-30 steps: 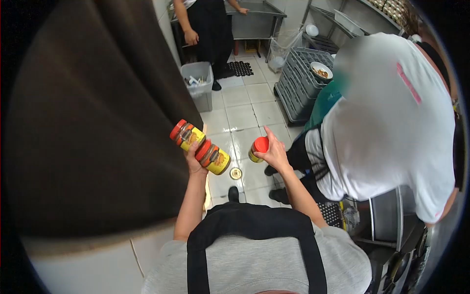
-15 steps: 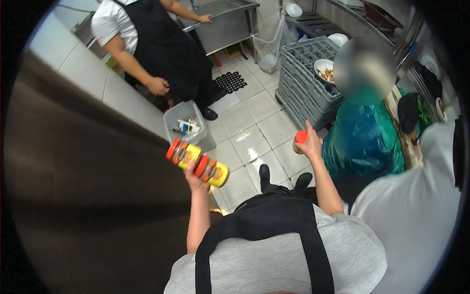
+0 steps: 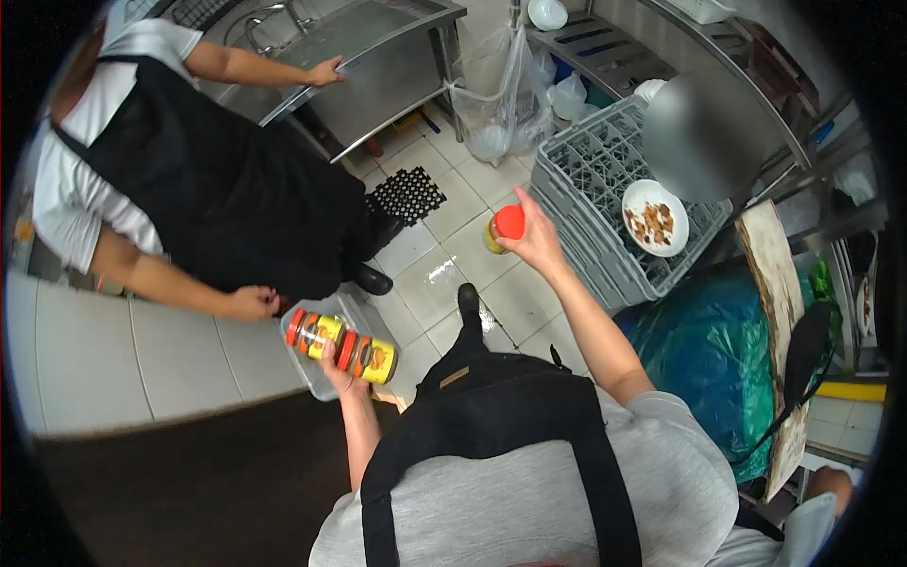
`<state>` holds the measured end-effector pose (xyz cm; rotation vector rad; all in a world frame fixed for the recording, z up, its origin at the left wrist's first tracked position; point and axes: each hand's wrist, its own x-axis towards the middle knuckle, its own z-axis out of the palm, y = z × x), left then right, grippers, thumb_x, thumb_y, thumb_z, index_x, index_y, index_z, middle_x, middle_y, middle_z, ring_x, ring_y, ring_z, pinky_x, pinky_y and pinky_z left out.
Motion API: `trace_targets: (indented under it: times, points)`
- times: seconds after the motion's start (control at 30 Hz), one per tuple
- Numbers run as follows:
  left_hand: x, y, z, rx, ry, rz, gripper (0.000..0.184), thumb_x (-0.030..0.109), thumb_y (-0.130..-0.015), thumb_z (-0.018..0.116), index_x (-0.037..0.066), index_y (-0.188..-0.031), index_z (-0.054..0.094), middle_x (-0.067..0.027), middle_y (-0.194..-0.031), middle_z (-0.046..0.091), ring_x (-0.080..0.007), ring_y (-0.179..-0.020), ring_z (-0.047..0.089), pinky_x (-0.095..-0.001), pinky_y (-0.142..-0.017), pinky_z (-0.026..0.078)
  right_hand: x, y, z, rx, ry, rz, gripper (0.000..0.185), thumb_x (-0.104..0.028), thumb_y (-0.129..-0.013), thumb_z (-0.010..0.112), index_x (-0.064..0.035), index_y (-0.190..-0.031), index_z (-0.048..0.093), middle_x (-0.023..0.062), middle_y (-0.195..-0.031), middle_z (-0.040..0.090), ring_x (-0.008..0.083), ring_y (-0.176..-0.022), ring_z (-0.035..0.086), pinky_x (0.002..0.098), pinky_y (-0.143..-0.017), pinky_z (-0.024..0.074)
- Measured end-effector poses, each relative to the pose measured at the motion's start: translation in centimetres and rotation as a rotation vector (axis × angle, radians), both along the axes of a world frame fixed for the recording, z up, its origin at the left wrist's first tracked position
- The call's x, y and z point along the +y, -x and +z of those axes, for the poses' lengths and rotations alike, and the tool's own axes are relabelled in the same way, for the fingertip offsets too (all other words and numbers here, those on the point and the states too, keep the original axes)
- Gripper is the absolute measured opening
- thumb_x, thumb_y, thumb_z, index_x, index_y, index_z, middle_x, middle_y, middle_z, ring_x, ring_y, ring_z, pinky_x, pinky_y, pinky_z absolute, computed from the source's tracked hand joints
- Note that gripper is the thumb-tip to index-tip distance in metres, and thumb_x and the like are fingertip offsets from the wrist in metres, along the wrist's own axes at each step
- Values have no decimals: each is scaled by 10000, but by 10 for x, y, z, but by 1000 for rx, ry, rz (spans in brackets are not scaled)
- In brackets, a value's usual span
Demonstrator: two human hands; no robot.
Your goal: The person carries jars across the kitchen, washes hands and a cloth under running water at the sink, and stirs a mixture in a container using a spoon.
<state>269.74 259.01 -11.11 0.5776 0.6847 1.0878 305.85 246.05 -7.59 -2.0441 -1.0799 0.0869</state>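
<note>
Where glossy square tiles (image 3: 484, 255) are laid, walking room is bounded on the far side by a smooth steel sink (image 3: 392, 85) with a straight front edge, and the left is obstructed by a black-aproned co-worker (image 3: 208, 189). The right is hemmed in by stacked grey lattice crates (image 3: 590, 222) and a shiny, crinkled blue-green plastic bag (image 3: 699, 364). At near left, a translucent bin (image 3: 312, 373) is partly hidden behind two cylindrical, red-lidded jars (image 3: 370, 359), clamped end to end by the fingers of the left hand (image 3: 342, 378). On the crates a round white bowl (image 3: 650, 192) is set. Left of them, a third jar (image 3: 507, 224) is gripped between thumb and fingers of the right hand (image 3: 536, 236).
</note>
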Motion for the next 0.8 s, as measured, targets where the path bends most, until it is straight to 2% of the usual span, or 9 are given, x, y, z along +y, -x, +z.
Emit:
trace_targets:
  times: [0.07, 0.17, 0.3, 0.37, 0.5, 0.53, 0.63, 0.7, 0.8]
  points:
    - [49, -42, -5, -9, 20, -32, 453, 297, -741, 607, 16, -1074, 484, -142, -928, 596, -253, -815, 592, -388, -717, 499, 17, -22, 2, 39, 16, -87, 890, -260, -561, 751, -77, -1313, 311, 206, -1122, 507, 352, -1009, 520, 398, -847, 428]
    - [121, -131, 5, -6, -44, -203, 442, 260, -754, 591, 7, -1094, 464, -140, -937, 586, -264, -863, 594, -400, -726, 507, 30, -72, 5, 35, 37, -191, 890, -230, -556, 758, -77, -1311, 313, 209, -1153, 497, 341, -1038, 513, 392, -874, 421]
    - [194, -259, 32, -1, 1, -414, 408, 213, -752, 596, 20, -1077, 445, -143, -924, 576, -280, -848, 599, -425, -693, 522, 50, -133, 24, 67, 103, -330, 903, -145, -541, 769, -81, -1313, 307, 198, -1196, 481, 327, -1060, 509, 381, -899, 414]
    - [225, -325, 43, -17, -51, -528, 405, 227, -743, 607, 19, -1060, 463, -149, -919, 584, -271, -829, 599, -416, -684, 523, 63, -165, 31, 96, 117, -386, 899, -153, -547, 769, -77, -1313, 305, 198, -1191, 486, 325, -1060, 511, 378, -897, 416]
    - [287, -445, 8, 5, 82, -733, 436, 290, -726, 617, 16, -1043, 494, -157, -893, 601, -257, -790, 599, -409, -706, 510, 104, -236, 24, 155, 154, -446, 904, -153, -547, 771, -78, -1316, 301, 203, -1175, 497, 337, -1042, 521, 379, -884, 425]
    - [297, -472, 7, 17, 125, -827, 453, 316, -720, 621, 20, -1040, 497, -145, -889, 601, -255, -780, 599, -412, -714, 504, 114, -257, 14, 43, 160, -419, 902, -158, -551, 769, -86, -1319, 300, 206, -1167, 499, 346, -1038, 521, 383, -878, 430]
    - [330, -553, -6, 119, 365, -934, 385, 260, -730, 639, 49, -1017, 495, -105, -843, 584, -236, -731, 599, -386, -651, 520, 168, -335, -14, 127, 271, -343, 894, -187, -564, 762, -95, -1322, 298, 201, -1147, 506, 353, -1021, 525, 390, -871, 434]
    - [356, -606, -38, 121, 447, -1030, 421, 329, -713, 668, 50, -985, 508, -108, -812, 590, -234, -682, 598, -399, -645, 517, 214, -394, -45, 65, 225, -320, 881, -213, -576, 753, -100, -1321, 297, 195, -1136, 507, 355, -1002, 532, 401, -855, 439]
    - [390, -682, -68, 258, 592, -1049, 407, 345, -701, 686, 59, -942, 526, -118, -777, 602, -231, -650, 594, -398, -630, 515, 295, -461, -81, 106, 247, -251, 864, -204, -579, 740, -104, -1317, 304, 173, -1104, 506, 343, -984, 534, 413, -838, 444]
